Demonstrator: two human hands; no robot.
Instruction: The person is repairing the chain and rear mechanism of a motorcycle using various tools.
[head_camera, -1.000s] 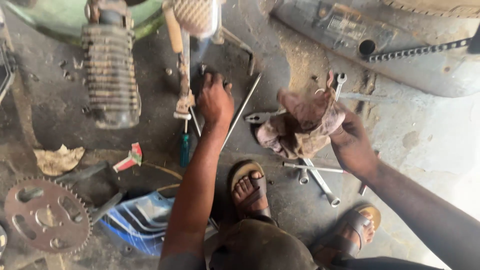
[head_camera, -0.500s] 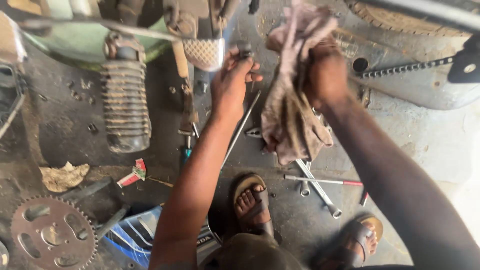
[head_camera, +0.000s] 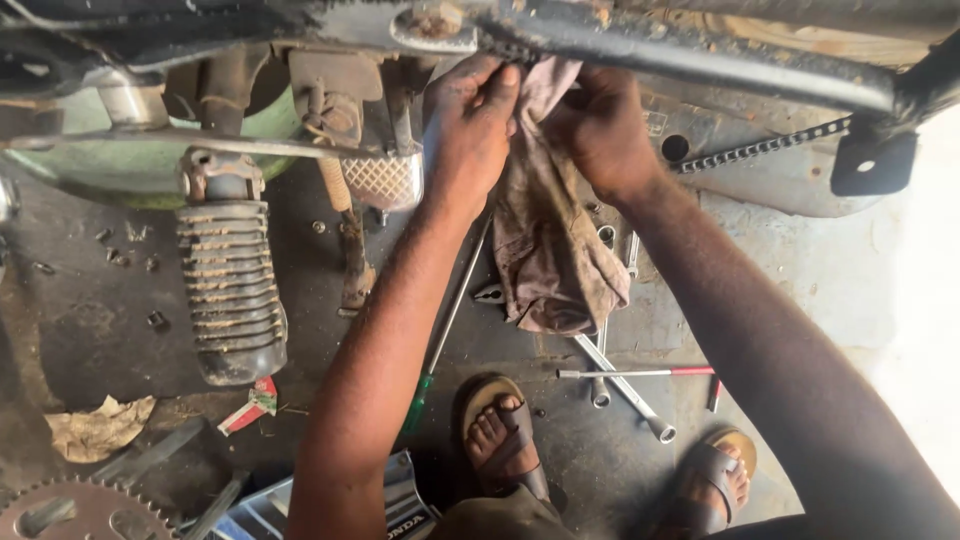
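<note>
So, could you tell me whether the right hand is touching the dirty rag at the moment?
Touching. The head view shows the right hand closed on the top of the dirty rag, which hangs down from it; the left hand grips the same edge.

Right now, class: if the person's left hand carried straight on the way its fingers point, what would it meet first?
The left hand points up the picture, fingers on the dirty rag. Straight on, it would likely meet the dark metal bar with the chain just above; depth is unclear.

Bare forearms, no sleeves, grimy fingers (head_camera: 478, 88) — brown open-toed sandals (head_camera: 505, 440)
</note>
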